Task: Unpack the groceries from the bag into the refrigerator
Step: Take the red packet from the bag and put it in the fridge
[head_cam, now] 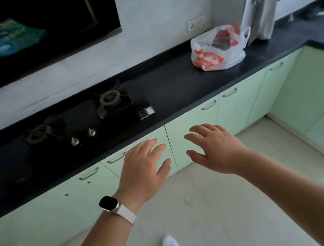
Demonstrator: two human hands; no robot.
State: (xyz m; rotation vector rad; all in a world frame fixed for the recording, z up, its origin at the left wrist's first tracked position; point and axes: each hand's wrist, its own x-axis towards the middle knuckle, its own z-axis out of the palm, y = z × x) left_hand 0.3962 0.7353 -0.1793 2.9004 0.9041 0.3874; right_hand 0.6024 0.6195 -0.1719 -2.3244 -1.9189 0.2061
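A white plastic grocery bag (pixel 219 47) with red-orange print sits on the black countertop (pixel 172 84) at the far right, its top open with a reddish item showing inside. My left hand (pixel 144 168), a watch with a white strap on its wrist, and my right hand (pixel 215 149) are stretched out palm down in front of the pale green cabinets, fingers spread, holding nothing. Both hands are well short of the bag. No refrigerator is in view.
A two-burner gas hob (pixel 75 125) with two knobs is set into the counter at left, under a dark range hood (pixel 39 31). A wall socket (pixel 196 23) is behind the bag. Cloth hangs (pixel 262 2) beside it. Green cabinets (pixel 308 105) turn the corner at right.
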